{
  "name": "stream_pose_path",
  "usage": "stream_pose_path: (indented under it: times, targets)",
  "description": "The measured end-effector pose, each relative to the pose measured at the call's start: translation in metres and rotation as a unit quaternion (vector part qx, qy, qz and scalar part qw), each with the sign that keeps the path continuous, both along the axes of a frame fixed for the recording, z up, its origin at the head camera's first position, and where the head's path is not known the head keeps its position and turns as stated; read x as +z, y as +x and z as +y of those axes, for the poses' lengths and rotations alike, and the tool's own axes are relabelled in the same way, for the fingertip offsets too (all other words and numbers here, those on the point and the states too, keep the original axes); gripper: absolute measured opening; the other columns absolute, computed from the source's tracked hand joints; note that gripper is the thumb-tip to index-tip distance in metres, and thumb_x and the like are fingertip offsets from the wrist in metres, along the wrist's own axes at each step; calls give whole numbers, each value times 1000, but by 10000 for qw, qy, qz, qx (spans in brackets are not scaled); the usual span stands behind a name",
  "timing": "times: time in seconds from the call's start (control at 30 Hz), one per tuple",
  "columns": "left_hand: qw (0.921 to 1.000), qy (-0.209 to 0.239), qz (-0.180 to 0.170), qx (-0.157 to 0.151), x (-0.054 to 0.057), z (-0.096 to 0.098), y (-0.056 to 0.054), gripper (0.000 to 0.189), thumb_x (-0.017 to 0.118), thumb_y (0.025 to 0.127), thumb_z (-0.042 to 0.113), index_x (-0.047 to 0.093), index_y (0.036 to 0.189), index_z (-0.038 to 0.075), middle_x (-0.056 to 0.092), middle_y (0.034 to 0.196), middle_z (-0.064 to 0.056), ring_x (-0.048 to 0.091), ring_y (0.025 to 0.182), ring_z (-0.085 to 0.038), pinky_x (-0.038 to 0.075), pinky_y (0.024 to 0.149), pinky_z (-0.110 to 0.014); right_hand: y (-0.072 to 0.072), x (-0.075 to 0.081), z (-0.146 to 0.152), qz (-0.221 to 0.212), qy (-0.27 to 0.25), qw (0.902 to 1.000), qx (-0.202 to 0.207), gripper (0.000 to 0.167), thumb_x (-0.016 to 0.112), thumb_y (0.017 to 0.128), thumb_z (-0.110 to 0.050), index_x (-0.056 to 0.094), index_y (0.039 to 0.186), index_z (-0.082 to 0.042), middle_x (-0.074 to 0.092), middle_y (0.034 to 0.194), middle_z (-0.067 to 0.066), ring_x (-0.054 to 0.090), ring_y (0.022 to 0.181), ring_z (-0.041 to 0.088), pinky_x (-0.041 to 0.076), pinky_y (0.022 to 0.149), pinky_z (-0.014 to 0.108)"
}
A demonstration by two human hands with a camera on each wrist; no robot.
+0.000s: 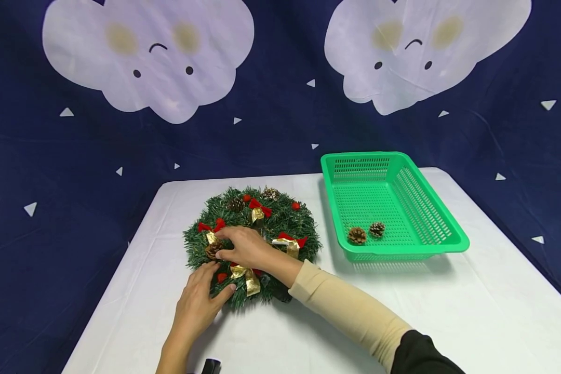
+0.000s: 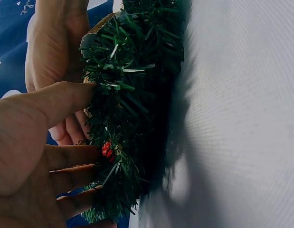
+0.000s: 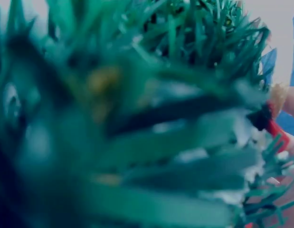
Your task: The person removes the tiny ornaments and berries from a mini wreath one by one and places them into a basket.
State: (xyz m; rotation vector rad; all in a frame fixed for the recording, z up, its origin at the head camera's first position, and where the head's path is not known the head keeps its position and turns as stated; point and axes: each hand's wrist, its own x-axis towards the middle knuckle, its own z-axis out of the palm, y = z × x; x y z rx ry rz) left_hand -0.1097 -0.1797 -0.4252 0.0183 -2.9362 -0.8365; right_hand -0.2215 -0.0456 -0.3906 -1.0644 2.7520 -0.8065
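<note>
A green Christmas wreath (image 1: 304, 221) lies on the table, decorated with red-and-gold bows, red berries and pine cones. My right hand (image 1: 248, 248) reaches across it from the right. Its thumb and fingers pinch a brown pine cone (image 1: 212, 250) on the wreath's left side, just below a red bow (image 1: 212, 226). At the near left edge, my left hand (image 1: 197, 301) touches the wreath with fairly straight fingers and thumb spread apart. The left wrist view shows these fingertips against the greenery (image 2: 132, 85) beside a red berry (image 2: 108, 151). Blurred green needles (image 3: 175, 152) fill most of the right wrist view.
A green plastic basket (image 1: 449, 213) stands right of the wreath, with two pine cones (image 1: 357, 236) in its near left corner. White cloth covers the table (image 1: 486, 296). A dark blue curtain with clouds hangs behind. A small black object (image 1: 211, 366) shows at the bottom edge.
</note>
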Motion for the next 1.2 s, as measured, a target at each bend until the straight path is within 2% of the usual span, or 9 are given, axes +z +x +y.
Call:
stream_pose_path:
  times: [0.27,0.57,0.77,0.93,1.2]
  targets:
    - [10000,4,-12,14,-1,1,1,69,65,85,43,45,139,4,41,147,-16,32,137,-36,35,104,-60,-2,-5,-2,-125,108,9999,8,49,63,90,-38,52,134,-20,60,131,-3,57,120,15,46,101,36]
    - [10000,26,-75,27,-2,2,1,70,66,85,43,45,139,4,39,147,-19,31,138,-38,35,105,-61,-4,-10,-5,-41,212,9998,25,50,63,89,-40,53,134,-21,61,130,-4,58,119,15,48,99,34]
    - [10000,-12,12,21,-2,3,2,70,66,85,44,46,138,3,40,147,-20,32,137,-38,36,104,-61,-5,-12,-6,0,269,9996,77,51,64,88,-40,53,134,-21,61,130,-3,58,118,15,49,97,33]
    - [9999,-65,77,28,0,2,3,70,64,86,45,45,138,3,40,147,-20,32,137,-39,36,103,-61,-6,-11,-9,14,429,9990,121,51,63,89,-40,52,135,-21,60,131,-3,57,120,16,48,100,35]
    - [10000,-41,-12,42,2,2,2,71,64,86,46,44,140,4,38,148,-20,31,138,-38,34,105,-61,-6,-8,-12,-32,537,9985,112,50,62,90,-39,52,135,-20,61,129,-3,57,120,18,46,102,38]
